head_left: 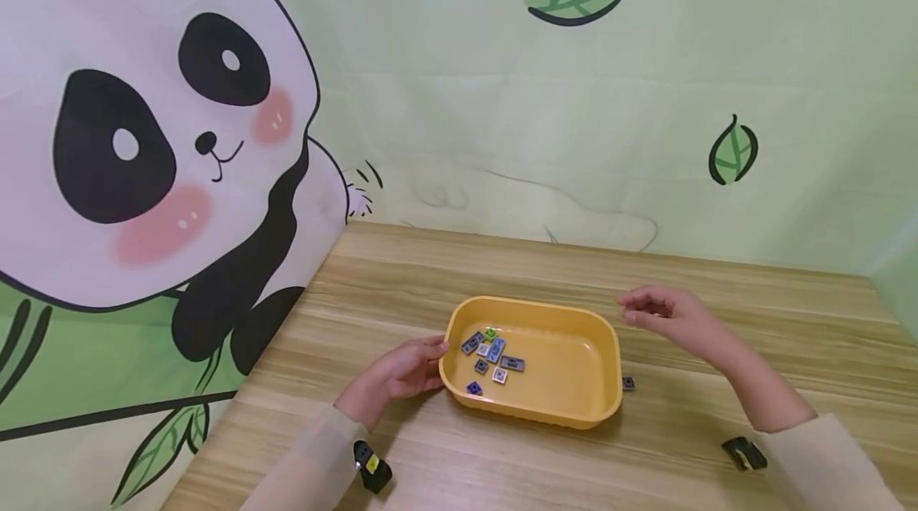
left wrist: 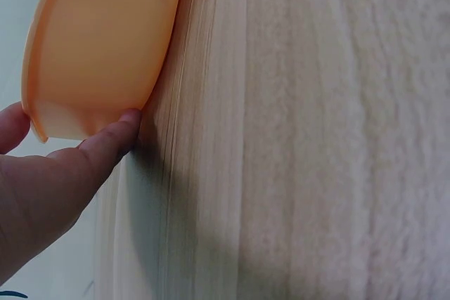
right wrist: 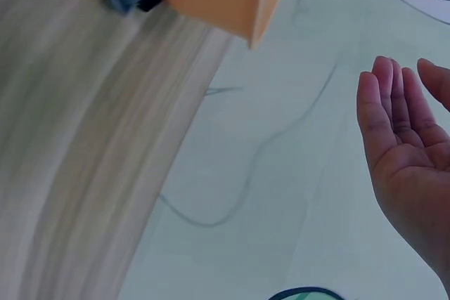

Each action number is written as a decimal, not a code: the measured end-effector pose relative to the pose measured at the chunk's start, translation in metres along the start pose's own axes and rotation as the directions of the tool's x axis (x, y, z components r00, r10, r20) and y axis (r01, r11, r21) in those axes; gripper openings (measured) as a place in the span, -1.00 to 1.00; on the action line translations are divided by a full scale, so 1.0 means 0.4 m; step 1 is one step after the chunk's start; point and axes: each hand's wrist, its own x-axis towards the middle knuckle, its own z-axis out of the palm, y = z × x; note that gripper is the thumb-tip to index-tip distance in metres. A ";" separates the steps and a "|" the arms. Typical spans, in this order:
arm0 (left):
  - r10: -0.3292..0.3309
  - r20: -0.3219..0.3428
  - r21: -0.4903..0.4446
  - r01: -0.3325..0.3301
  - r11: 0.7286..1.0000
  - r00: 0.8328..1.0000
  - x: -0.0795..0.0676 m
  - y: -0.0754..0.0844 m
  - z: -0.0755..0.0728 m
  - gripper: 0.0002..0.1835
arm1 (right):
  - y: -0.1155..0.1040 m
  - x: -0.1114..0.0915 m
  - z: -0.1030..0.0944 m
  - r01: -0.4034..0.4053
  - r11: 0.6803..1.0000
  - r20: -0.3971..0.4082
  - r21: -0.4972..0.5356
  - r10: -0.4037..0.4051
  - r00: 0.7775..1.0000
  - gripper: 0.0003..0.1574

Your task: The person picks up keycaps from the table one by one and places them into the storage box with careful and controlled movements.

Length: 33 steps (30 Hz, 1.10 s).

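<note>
A yellow-orange plastic tray (head_left: 562, 363) with rounded corners stands on the table. My left hand (head_left: 405, 370) holds its left end, with the thumb at the rim and a fingertip (left wrist: 129, 119) low on the outer wall in the left wrist view. Several small toy bricks lie in the tray's left half, among them a lime green piece (head_left: 491, 333), a light blue piece (head_left: 496, 349), a long grey piece (head_left: 512, 363) and a dark blue piece (head_left: 474, 388). Off the tray's right end, my right hand (head_left: 674, 316) is raised with relaxed fingers and nothing in it.
Just outside the tray's right wall, a small dark grey piece (head_left: 628, 383) lies on the wooden table (head_left: 402, 288). A pale green backdrop (head_left: 459, 96) with a panda and leaves rises behind and to the left. Black wrist devices (head_left: 373, 469) sit at both sleeves.
</note>
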 end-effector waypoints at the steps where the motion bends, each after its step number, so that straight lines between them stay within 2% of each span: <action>1: -0.001 -0.002 -0.001 0.001 1.000 1.000 -0.001 0.000 0.000 -0.35 | 0.010 -0.008 0.001 0.000 1.000 -0.007 -0.005 0.000 1.000 -0.63; 5: -0.004 -0.005 -0.004 0.004 1.000 1.000 -0.001 -0.001 0.001 -0.36 | 0.061 -0.035 0.015 0.007 0.997 -0.008 -0.070 -0.008 1.000 -0.63; 9: 0.000 -0.004 -0.007 0.000 1.000 1.000 0.000 -0.002 0.001 -0.36 | 0.120 -0.055 0.042 0.008 0.994 0.051 -0.111 -0.002 0.999 -0.59; 16: -0.003 -0.001 -0.002 0.003 1.000 1.000 0.002 -0.001 0.001 -0.36 | 0.195 -0.072 0.079 0.025 0.995 0.124 -0.099 -0.012 0.992 -0.48; 25: -0.011 -0.001 -0.003 0.011 1.000 1.000 0.001 0.005 0.002 -0.35 | 0.219 -0.079 0.099 -0.026 0.993 0.155 -0.116 0.044 0.987 -0.31; 33: -0.014 0.000 -0.003 0.014 1.000 1.000 0.002 0.001 0.000 -0.35 | 0.217 -0.077 0.109 -0.028 0.992 0.155 -0.120 0.047 0.987 -0.33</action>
